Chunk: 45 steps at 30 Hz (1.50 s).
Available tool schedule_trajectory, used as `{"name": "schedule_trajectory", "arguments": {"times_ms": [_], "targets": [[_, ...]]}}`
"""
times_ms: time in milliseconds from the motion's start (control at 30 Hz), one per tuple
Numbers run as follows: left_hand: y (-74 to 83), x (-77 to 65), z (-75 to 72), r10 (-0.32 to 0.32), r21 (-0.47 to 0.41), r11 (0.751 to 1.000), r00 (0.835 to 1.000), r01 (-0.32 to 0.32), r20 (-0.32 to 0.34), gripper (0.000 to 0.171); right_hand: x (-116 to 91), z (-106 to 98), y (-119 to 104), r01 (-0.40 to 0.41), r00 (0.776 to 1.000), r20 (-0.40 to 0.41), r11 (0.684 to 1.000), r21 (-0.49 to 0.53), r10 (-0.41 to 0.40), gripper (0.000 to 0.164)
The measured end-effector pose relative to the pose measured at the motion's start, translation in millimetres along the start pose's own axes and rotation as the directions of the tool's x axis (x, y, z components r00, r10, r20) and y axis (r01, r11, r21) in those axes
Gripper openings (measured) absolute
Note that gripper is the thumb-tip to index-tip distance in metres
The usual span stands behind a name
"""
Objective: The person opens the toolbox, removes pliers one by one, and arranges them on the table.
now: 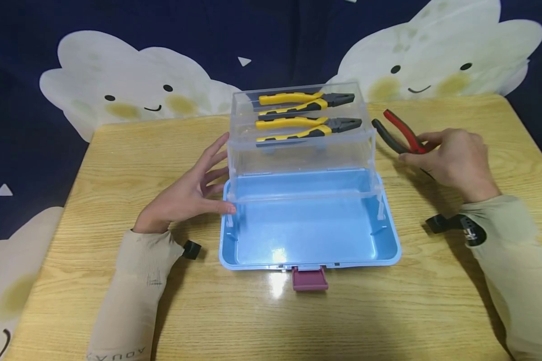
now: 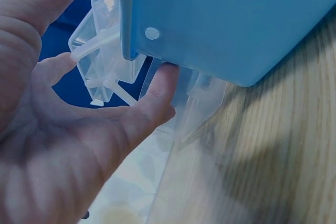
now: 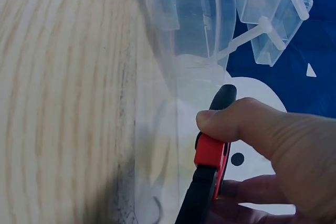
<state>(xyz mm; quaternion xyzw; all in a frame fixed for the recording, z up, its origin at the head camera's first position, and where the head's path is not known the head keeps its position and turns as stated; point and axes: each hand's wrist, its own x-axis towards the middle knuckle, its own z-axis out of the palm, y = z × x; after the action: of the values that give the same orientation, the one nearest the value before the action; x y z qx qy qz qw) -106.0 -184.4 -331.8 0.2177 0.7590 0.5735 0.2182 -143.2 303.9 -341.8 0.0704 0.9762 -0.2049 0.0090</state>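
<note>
My right hand (image 1: 456,158) holds pliers with one red and one black handle (image 1: 404,131) to the right of the toolbox; its fingers cover the head. In the right wrist view, thumb and fingers pinch the red and black pliers (image 3: 211,150). My left hand (image 1: 185,193) rests, fingers spread, against the left side of a blue toolbox (image 1: 302,235). Its thumb lies over the rim, and in the left wrist view a lower fingertip touches the blue wall's edge (image 2: 152,61). Two yellow-and-black pliers (image 1: 293,123) lie side by side in the raised clear tray (image 1: 244,130).
White hinge arms (image 1: 381,208) link the tray to the toolbox. A purple latch (image 1: 309,279) hangs at the front. All stands on a wooden table (image 1: 271,326), before a dark blue cloth (image 1: 253,30) with cloud faces. The clear lid (image 2: 205,93) lies behind the box.
</note>
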Motion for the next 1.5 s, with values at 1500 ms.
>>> {"name": "schedule_trajectory", "arguments": {"times_ms": [1500], "targets": [[-1.0, -0.5, 0.5, -0.002, 0.009, 1.0, 1.0, 0.002, -0.007, 0.132, -3, 14, 2, 0.111, 0.994, -0.002, 0.987, -0.117, -0.112, 0.055]]}}
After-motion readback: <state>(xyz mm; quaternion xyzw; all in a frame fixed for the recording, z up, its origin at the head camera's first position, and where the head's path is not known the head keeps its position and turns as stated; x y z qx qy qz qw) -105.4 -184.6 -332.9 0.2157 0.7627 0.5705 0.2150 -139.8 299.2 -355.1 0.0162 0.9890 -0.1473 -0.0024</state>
